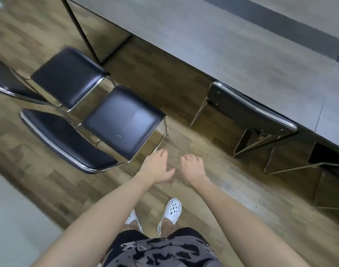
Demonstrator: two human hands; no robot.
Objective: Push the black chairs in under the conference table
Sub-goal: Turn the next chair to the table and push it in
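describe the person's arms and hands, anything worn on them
Both forearms are bare to the bottom edge of the view, with no sleeve showing. The left hand and right hand wear no gloves, and no watch, bracelet or ring is visible from this side. No markings show on either arm.

Bare forearms, grey-and-black patterned shorts (163, 251), and white perforated clogs (171, 211) on both feet.

Even, soft indoor light. Pale glare on the chair seat (124, 120). Dark shadow under the table (213, 45). Motion blur at left; wide-angle bending at edges.
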